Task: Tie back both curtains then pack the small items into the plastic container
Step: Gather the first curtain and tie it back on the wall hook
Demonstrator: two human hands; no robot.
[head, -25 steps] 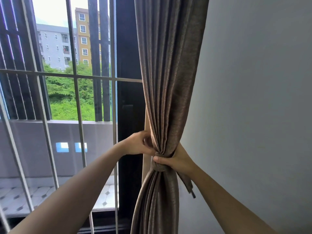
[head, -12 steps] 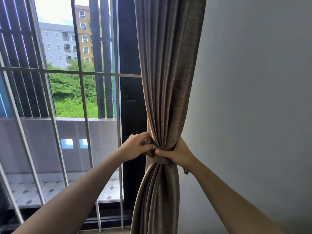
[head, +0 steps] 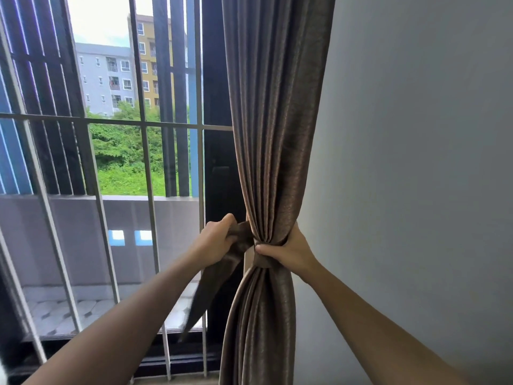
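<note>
Your right hand clamps the gathered curtain at its waist, beside the wall. Your left hand grips the loose tail of the tieback. Pull it taut sideways, right grip firm, so the gather won't slip.

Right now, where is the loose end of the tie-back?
In the head view, the loose end hangs left of the gathered curtain, gripped at its top by the left hand and trailing down in front of the window frame.

Two long, slender bare arms, the left forearm from seven o'clock and the right forearm from five o'clock, end in the bare left hand and right hand.
</note>
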